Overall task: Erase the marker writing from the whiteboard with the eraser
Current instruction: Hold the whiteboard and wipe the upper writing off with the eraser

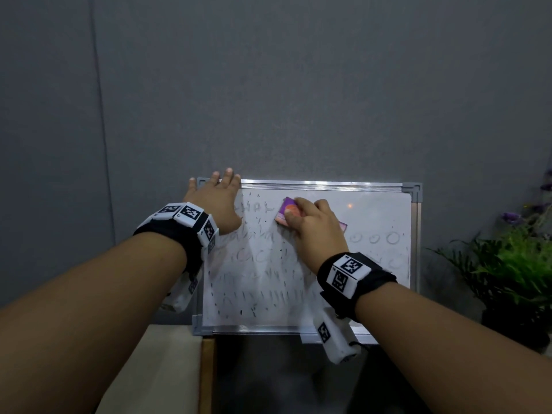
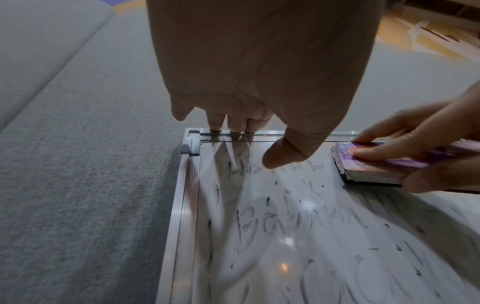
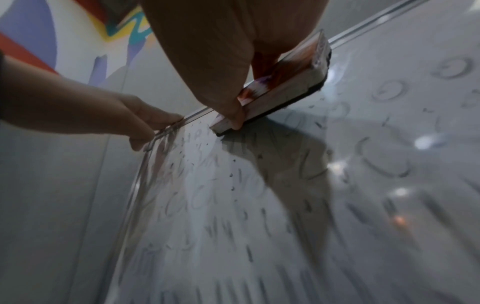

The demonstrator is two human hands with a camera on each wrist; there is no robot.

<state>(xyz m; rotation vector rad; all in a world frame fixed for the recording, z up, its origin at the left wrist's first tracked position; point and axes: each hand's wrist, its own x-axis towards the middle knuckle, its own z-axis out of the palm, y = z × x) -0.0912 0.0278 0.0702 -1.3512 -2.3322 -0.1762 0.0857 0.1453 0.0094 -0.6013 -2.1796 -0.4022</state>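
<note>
A metal-framed whiteboard (image 1: 385, 204) leans against a grey wall, covered in smeared grey marker traces (image 1: 257, 279) and faint circles (image 1: 391, 238) at right. My right hand (image 1: 313, 225) grips a purple-topped eraser (image 1: 286, 211) and presses its dark felt flat on the board near the top, left of centre. In the right wrist view the eraser (image 3: 285, 86) sits just below the top frame rail. My left hand (image 1: 216, 201) lies with straight fingers over the board's top left corner, fingertips (image 2: 235, 127) on the frame, thumb (image 2: 283, 152) above the board (image 2: 285, 236).
A potted green plant with purple flowers (image 1: 513, 264) stands at the right of the board. The board's lower edge rests on a dark table (image 1: 283, 377) with a wooden rim; a pale cushion (image 1: 155, 366) lies at lower left.
</note>
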